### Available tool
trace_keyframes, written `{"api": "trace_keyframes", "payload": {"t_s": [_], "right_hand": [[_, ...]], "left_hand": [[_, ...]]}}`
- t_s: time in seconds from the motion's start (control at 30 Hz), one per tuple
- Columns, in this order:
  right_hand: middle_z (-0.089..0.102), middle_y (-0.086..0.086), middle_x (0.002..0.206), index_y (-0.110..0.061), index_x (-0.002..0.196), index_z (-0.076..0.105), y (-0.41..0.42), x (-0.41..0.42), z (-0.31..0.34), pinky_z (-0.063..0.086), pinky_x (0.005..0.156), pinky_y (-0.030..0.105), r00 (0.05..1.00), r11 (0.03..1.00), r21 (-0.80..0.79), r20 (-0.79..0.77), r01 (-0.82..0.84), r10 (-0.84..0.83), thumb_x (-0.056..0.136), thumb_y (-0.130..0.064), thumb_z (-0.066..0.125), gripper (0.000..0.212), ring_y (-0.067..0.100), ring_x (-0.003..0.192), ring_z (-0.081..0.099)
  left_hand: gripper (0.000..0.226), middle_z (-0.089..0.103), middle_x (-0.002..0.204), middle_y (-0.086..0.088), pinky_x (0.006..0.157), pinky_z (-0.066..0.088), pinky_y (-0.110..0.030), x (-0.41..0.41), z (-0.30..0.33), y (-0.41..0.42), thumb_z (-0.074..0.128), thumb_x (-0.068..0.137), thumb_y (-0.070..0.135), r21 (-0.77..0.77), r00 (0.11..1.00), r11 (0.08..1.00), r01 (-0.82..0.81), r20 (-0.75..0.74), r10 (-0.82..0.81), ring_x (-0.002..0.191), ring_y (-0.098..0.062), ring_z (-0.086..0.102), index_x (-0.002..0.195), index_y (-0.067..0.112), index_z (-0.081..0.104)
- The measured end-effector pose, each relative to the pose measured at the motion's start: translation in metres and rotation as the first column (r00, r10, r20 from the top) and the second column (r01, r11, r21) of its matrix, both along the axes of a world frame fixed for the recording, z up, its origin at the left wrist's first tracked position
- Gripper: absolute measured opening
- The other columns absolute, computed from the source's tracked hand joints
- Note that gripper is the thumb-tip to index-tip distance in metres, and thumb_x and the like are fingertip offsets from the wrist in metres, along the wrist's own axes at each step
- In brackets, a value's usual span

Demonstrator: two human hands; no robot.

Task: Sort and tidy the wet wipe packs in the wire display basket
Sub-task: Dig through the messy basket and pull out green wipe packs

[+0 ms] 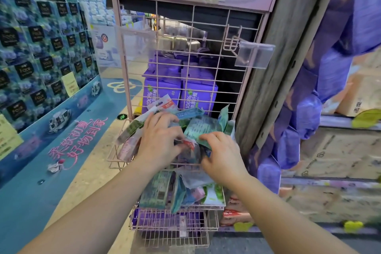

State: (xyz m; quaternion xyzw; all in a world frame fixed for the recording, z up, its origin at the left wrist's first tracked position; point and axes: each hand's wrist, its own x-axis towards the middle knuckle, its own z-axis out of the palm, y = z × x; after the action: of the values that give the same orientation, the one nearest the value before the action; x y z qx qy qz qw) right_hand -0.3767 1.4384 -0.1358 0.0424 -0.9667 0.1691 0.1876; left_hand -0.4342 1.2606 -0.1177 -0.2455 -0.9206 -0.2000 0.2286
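A pink wire display basket (115,160) hangs on a pink wire rack and holds a jumble of small wet wipe packs. My left hand (159,140) reaches into the pile, fingers curled round a small pack with a red corner (188,144). My right hand (223,155) lies over the right side of the pile, its fingertips pinching the lower edge of a green pack (199,130) with printed text. A grey-green striped pack (129,130) sticks out at the left. Teal packs (190,113) lean at the back of the basket.
A lower wire basket (175,226) holds more green and teal packs (156,189). Large purple packs (198,94) stand behind the rack's grid. Two clear price-tag holders (254,54) jut from the rack. A wooden post (274,68) stands right; a blue display wall (41,57) stands left.
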Motion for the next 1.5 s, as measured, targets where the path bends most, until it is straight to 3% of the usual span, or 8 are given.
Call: {"api": "trace_keyframes", "payload": {"t_s": [0.33, 0.43, 0.57, 0.73, 0.87, 1.0, 1.23, 1.5], "right_hand": [[0.052, -0.008, 0.135, -0.037, 0.132, 0.051, 0.02, -0.033, 0.018, 0.031, 0.094, 0.038, 0.996, 0.992, 0.115, 0.054, 0.058, -0.065, 0.084, -0.037, 0.061, 0.05, 0.025, 0.122, 0.043], [0.061, -0.002, 0.126, -0.028, 0.125, 0.061, 0.034, -0.045, 0.023, 0.042, 0.096, 0.038, 0.996, 0.994, -0.074, 0.003, -0.085, 0.085, 0.085, -0.032, 0.064, 0.04, 0.024, 0.117, 0.054], [0.067, -0.005, 0.109, -0.027, 0.113, 0.065, 0.047, -0.053, 0.043, 0.05, 0.087, 0.032, 0.977, 0.893, -0.403, -0.017, -0.202, 0.213, 0.091, -0.031, 0.06, 0.023, 0.014, 0.099, 0.061], [0.066, -0.016, 0.099, -0.021, 0.11, 0.061, 0.048, -0.05, 0.064, 0.047, 0.071, 0.007, 0.947, 0.779, -0.549, -0.084, -0.303, 0.309, 0.094, -0.028, 0.055, 0.018, -0.014, 0.087, 0.06], [0.067, -0.017, 0.095, -0.021, 0.105, 0.061, 0.045, -0.052, 0.067, 0.047, 0.064, 0.007, 0.937, 0.771, -0.541, -0.109, -0.336, 0.332, 0.092, -0.03, 0.057, 0.016, -0.013, 0.085, 0.061], [0.066, -0.019, 0.093, -0.026, 0.103, 0.065, 0.042, -0.056, 0.067, 0.044, 0.067, 0.003, 0.919, 0.809, -0.456, -0.058, -0.372, 0.39, 0.086, -0.028, 0.067, 0.017, -0.017, 0.083, 0.058], [0.07, -0.007, 0.096, -0.022, 0.105, 0.069, 0.034, -0.057, 0.07, 0.051, 0.077, 0.028, 0.931, 0.852, -0.376, -0.137, -0.365, 0.339, 0.086, -0.03, 0.066, 0.021, 0.01, 0.087, 0.063], [0.066, -0.013, 0.1, -0.031, 0.112, 0.063, -0.018, -0.052, 0.099, 0.049, 0.07, 0.024, 0.825, 0.684, -0.465, -0.374, -0.562, 0.424, 0.088, -0.036, 0.06, 0.024, 0.001, 0.071, 0.056]], "left_hand": [[0.016, 0.058, 0.121, 0.008, 0.115, 0.008, -0.041, -0.002, 0.013, 0.002, 0.079, 0.067, 0.047, -0.046, 0.997, 0.999, -0.012, 0.08, 0.016, 0.128, -0.022, 0.039, 0.074, 0.034, 0.073], [0.022, 0.049, 0.13, 0.016, 0.114, 0.014, -0.034, 0.004, 0.031, -0.005, 0.071, 0.064, 0.054, -0.079, 0.958, 0.993, 0.082, 0.283, -0.056, 0.131, -0.01, 0.031, 0.082, 0.042, 0.066], [0.033, 0.054, 0.123, 0.015, 0.088, 0.036, -0.018, 0.011, 0.054, -0.002, 0.077, 0.076, 0.037, 0.275, 0.874, 0.959, 0.065, 0.449, -0.188, 0.107, -0.001, 0.05, 0.102, 0.032, 0.057], [0.075, 0.06, 0.126, 0.01, 0.105, 0.041, -0.031, 0.002, 0.053, 0.022, 0.081, 0.073, 0.024, 0.385, 0.868, 0.923, 0.009, 0.455, -0.198, 0.12, -0.002, 0.052, 0.138, 0.023, 0.042], [0.058, 0.064, 0.123, 0.011, 0.101, 0.044, -0.029, 0.001, 0.052, 0.026, 0.077, 0.077, 0.027, 0.4, 0.873, 0.915, -0.06, 0.465, -0.146, 0.116, -0.007, 0.057, 0.129, 0.028, 0.051], [0.039, 0.062, 0.098, 0.025, 0.065, 0.038, 0.005, 0.005, 0.054, 0.023, 0.075, 0.08, 0.019, 0.401, 0.888, 0.915, -0.05, 0.437, -0.143, 0.077, 0.025, 0.055, 0.115, 0.025, 0.06], [0.038, 0.067, 0.091, 0.01, 0.067, 0.046, -0.004, -0.001, 0.05, 0.029, 0.078, 0.074, 0.004, 0.659, 0.916, 0.738, -0.145, 0.371, -0.152, 0.069, 0.018, 0.06, 0.102, 0.022, 0.059], [0.032, 0.072, 0.079, 0.012, 0.06, 0.049, -0.008, 0.014, 0.074, 0.006, 0.07, 0.076, -0.01, 0.826, 0.941, 0.556, -0.094, 0.257, -0.223, 0.067, 0.009, 0.066, 0.104, 0.006, 0.066]]}}
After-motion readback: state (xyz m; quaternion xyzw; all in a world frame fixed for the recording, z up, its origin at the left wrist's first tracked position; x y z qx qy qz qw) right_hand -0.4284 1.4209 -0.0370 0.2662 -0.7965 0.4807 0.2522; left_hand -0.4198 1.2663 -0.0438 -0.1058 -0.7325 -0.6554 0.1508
